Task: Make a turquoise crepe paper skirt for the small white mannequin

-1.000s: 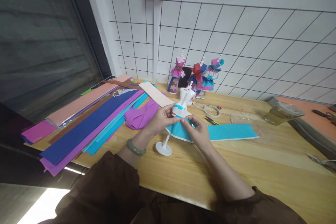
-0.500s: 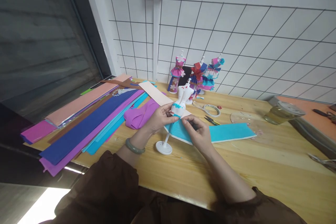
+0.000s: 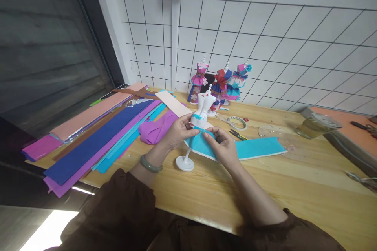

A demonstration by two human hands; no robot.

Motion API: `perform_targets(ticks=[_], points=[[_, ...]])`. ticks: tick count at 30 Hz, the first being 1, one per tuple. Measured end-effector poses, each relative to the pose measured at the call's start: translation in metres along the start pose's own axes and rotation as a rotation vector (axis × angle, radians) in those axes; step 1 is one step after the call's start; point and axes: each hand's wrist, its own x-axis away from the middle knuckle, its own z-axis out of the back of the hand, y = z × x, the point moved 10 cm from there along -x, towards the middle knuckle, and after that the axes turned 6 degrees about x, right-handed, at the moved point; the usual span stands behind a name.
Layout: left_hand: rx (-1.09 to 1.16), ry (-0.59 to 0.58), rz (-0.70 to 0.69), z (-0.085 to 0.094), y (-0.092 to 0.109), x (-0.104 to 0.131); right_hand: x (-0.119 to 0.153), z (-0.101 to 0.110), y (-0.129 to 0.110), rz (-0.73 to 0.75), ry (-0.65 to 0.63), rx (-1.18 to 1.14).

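Note:
A small white mannequin [image 3: 205, 104] leans slightly on its round white base, with blue and red trim at its hips. A long turquoise paper strip [image 3: 259, 148] runs from the mannequin's lower part out to the right over the table. My left hand [image 3: 180, 131], with a bangle at the wrist, pinches the strip's edge against the left side of the hips. On the other side, my right hand [image 3: 222, 145] has thumb and fingers closed on the strip's upper edge.
Stacked coloured paper strips [image 3: 97, 137] cover the table's left. Behind stand several dressed mannequins [image 3: 200, 76]. A tape roll [image 3: 237, 123], black-and-yellow scissors [image 3: 238, 135], a clear plate [image 3: 272, 132] and a cup of yellowish liquid [image 3: 318, 125] lie or stand to the right.
The mannequin's upper body has shifted slightly left and its base slightly up. More of the turquoise strip's upper edge now shows between my hands, which stay almost in place.

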Motion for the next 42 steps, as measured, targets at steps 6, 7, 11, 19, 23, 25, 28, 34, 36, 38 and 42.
perform_targets(ticks=[6,7,11,19,23,25,28,34,36,38,42], points=[[-0.034,-0.018,-0.017,-0.002,0.002,0.001,0.001,-0.008,-0.002,0.023,-0.091,0.0],[-0.041,-0.023,-0.021,-0.003,0.002,0.001,0.002,-0.009,-0.004,0.03,-0.102,-0.008],[-0.057,-0.04,-0.035,-0.004,0.002,0.001,0.002,-0.006,-0.008,0.058,-0.085,-0.026],[-0.048,-0.087,-0.039,-0.007,0.001,0.0,0.001,0.0,0.0,-0.024,0.007,-0.062],[-0.035,-0.102,-0.042,-0.008,0.0,0.001,0.0,0.001,0.002,-0.03,0.02,-0.081],[-0.039,-0.103,-0.039,-0.007,0.0,0.001,0.0,0.002,0.002,-0.029,0.025,-0.089],[-0.051,-0.101,-0.026,-0.007,-0.002,0.001,0.0,0.001,0.002,-0.028,0.023,-0.093],[-0.047,-0.132,-0.003,-0.008,-0.005,0.001,-0.001,0.0,0.003,-0.031,0.013,-0.115],[-0.039,-0.133,0.005,-0.009,-0.006,0.002,-0.002,0.0,0.003,-0.032,0.01,-0.115],[-0.033,-0.132,0.011,-0.009,-0.006,0.002,-0.001,0.0,0.004,-0.034,0.013,-0.117],[-0.022,-0.143,0.01,-0.012,-0.003,0.003,-0.001,-0.001,0.005,-0.029,0.005,-0.115]])
